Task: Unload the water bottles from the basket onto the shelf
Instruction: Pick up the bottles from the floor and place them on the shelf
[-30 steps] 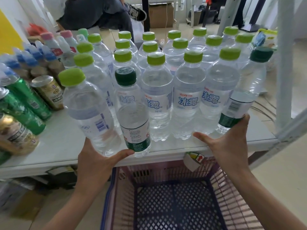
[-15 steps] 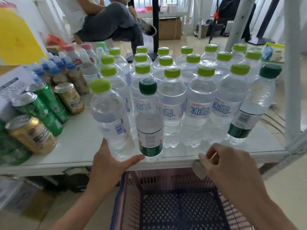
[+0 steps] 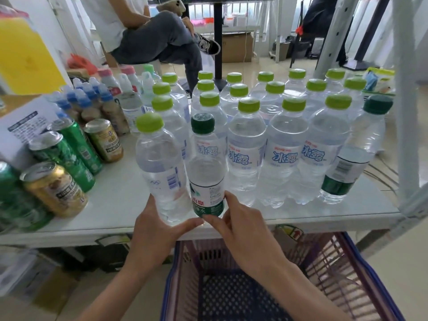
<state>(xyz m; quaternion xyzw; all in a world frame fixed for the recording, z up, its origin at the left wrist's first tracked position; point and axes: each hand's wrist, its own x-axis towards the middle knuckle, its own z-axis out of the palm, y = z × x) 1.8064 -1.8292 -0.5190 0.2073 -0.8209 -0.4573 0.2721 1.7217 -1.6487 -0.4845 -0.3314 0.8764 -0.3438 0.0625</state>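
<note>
The fingers of the right hand pinch the lower label of a dark-capped bottle, thumb low at its base and fingertips on its right side. The left hand cups the base of a lime-capped bottle just beside it, thumb stretched along the shelf's front edge beneath both bottles, touching the right thumb. Both bottles stand upright at the very front edge of the white shelf, touching each other.

Behind and to the right, a block of lime-capped bottles fills the shelf in close rows to the back edge, with a second dark-capped bottle at the front right, near the corner. A narrow bare strip runs along the front edge before that block. To the left, a wider bare patch separates the held bottles from the gold and green cans that crowd the left end; small blue-capped bottles stand behind them.

A white upright post rises at the shelf's right front corner. Below the front edge sits the basket, pink mesh walls with a blue rim, its dark floor showing no bottles. Beyond the back edge a seated person faces the shelf.
</note>
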